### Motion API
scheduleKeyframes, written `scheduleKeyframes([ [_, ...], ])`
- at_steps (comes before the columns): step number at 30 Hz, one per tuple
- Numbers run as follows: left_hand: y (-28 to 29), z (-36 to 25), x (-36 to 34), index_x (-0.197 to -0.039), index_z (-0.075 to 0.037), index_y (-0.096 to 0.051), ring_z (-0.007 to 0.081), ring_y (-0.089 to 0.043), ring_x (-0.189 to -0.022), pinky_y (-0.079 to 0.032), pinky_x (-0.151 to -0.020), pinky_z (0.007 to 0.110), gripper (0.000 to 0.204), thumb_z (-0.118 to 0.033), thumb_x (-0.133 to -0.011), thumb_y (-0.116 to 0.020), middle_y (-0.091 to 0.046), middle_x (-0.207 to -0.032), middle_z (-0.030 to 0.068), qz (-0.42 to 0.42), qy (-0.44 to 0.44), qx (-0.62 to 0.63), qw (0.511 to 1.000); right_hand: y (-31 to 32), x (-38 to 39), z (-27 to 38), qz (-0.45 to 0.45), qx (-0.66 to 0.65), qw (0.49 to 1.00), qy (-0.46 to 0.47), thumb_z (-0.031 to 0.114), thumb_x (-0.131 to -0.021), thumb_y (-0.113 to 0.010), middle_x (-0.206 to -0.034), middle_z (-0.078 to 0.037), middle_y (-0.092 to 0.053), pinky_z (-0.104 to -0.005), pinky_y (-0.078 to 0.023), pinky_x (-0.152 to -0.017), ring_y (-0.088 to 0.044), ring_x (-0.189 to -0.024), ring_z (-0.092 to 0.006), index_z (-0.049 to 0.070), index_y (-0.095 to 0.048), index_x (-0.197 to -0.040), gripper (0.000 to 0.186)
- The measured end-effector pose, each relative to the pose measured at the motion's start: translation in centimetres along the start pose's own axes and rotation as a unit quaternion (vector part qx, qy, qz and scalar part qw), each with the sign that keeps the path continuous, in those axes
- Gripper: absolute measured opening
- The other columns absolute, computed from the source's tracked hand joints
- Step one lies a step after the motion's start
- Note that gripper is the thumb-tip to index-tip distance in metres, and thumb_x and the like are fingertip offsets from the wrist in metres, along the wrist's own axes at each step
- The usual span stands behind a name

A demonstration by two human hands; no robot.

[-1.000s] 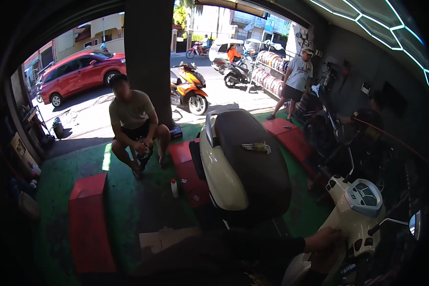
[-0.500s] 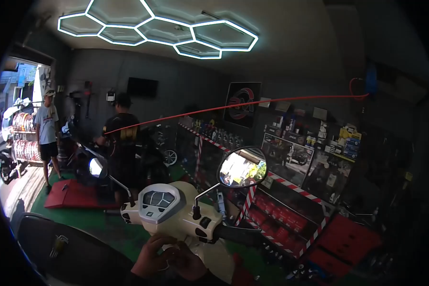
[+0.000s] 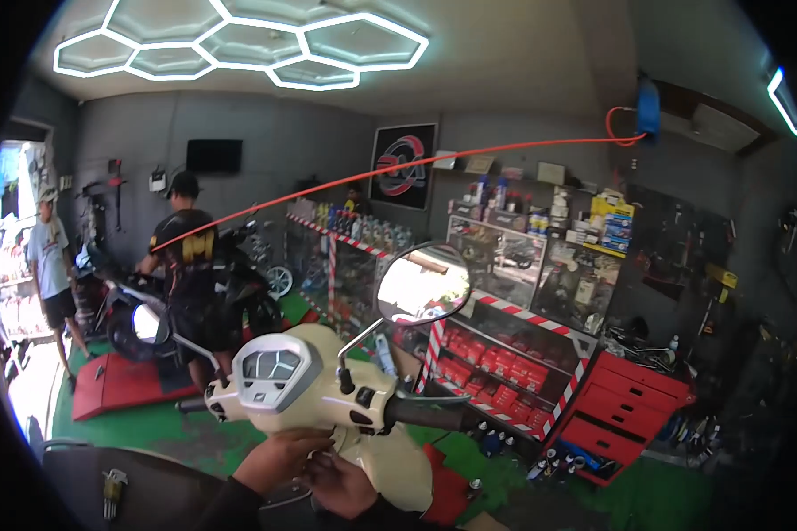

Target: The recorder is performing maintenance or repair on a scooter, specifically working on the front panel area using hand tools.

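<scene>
At the lower middle, my left hand (image 3: 279, 456) and my right hand (image 3: 336, 482) meet on the cream scooter's front body (image 3: 397, 465), just below its handlebar cover (image 3: 319, 389) and grey dashboard (image 3: 267, 370). Both sets of fingers are curled around something small that is hidden between them. A round mirror (image 3: 421, 285) rises on a stalk above the right grip (image 3: 416, 414). On the dark seat (image 3: 80, 460) at the lower left lies a set of hex keys in a yellowish holder (image 3: 112, 491).
A person in a dark shirt (image 3: 186, 274) works at a dark motorbike on a red ramp (image 3: 115, 389); another in white (image 3: 51, 265) stands near the doorway. Display cabinets (image 3: 496, 372) with striped edges and a red tool chest (image 3: 615, 416) stand at the right. A red hose (image 3: 505, 144) spans overhead.
The view has swung right from the street and seated person toward the shop's interior, then slightly further right. Both my hands remain together below the dashboard, fingers slightly shifted.
</scene>
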State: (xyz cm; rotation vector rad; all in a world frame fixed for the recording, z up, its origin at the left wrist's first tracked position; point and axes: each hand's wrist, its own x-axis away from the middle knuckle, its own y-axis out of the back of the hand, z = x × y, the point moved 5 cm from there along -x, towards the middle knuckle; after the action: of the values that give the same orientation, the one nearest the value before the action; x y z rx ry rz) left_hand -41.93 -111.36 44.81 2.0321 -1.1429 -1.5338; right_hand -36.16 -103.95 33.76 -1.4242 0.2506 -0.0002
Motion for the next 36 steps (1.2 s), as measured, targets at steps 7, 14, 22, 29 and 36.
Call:
scheduleKeyframes([
  [7, -2.1, 0.6, -1.2, -0.117, -0.006, -0.063, 0.0251, -0.063, -0.106, -0.051, -0.088, 0.035, 0.041, -0.011, -0.077, -0.064, -0.063, -0.126, 0.0049, 0.063, -0.064, -0.123, 0.988, -0.2, 1.2, 3.7, -0.029, 0.112, 0.993, 0.0, 0.021, -0.098, -0.051, -0.101, -0.009, -0.067, -0.0419, -0.043, -0.089, -0.06, -0.097, -0.0226, 0.011, -0.063, -0.11, 0.02],
  [14, -2.2, -1.5, 0.4, -0.117, -0.007, -0.064, 0.0222, -0.063, -0.101, -0.053, -0.079, 0.033, 0.039, -0.012, -0.078, -0.065, -0.063, -0.123, 0.0043, -0.054, -0.024, -0.192, 0.98, 0.6, -0.1, 5.0, -0.036, 0.211, 0.977, -0.019, 0.029, -0.103, -0.049, -0.109, -0.005, -0.066, -0.0327, -0.045, -0.08, -0.061, -0.092, -0.0152, 0.009, -0.059, -0.121, 0.028],
  [22, -3.4, -3.8, 2.4, -0.115, -0.008, -0.066, 0.0229, -0.063, -0.087, -0.053, -0.068, 0.032, 0.032, -0.015, -0.083, -0.067, -0.063, -0.121, 0.0058, -0.191, 0.035, -0.231, 0.953, 1.1, -1.5, 5.8, -0.021, 0.228, 0.973, -0.01, 0.025, -0.103, -0.048, -0.114, -0.005, -0.066, -0.0279, -0.048, -0.082, -0.063, -0.096, -0.0165, 0.004, -0.06, -0.122, 0.03],
  [29, -4.7, -3.9, 1.8, -0.105, -0.002, -0.066, 0.0249, -0.061, -0.072, -0.05, -0.063, 0.03, 0.023, -0.014, -0.087, -0.066, -0.067, -0.103, 0.0093, -0.204, 0.232, -0.163, 0.937, 2.0, -1.6, 5.7, 0.009, 0.142, 0.987, -0.074, 0.022, -0.103, -0.048, -0.114, -0.005, -0.066, -0.0266, -0.048, -0.082, -0.063, -0.095, -0.016, 0.004, -0.061, -0.12, 0.028],
  [36, -7.5, -0.8, 4.1, -0.093, 0.0, -0.066, 0.0263, -0.059, -0.063, -0.048, -0.061, 0.029, 0.018, -0.016, -0.085, -0.067, -0.066, -0.087, 0.0091, -0.35, 0.494, 0.299, 0.737, 1.1, -1.7, 5.8, 0.067, 0.153, 0.978, -0.127, 0.02, -0.102, -0.051, -0.111, -0.004, -0.065, -0.0276, -0.045, -0.076, -0.06, -0.089, -0.0136, 0.005, -0.061, -0.118, 0.024],
])
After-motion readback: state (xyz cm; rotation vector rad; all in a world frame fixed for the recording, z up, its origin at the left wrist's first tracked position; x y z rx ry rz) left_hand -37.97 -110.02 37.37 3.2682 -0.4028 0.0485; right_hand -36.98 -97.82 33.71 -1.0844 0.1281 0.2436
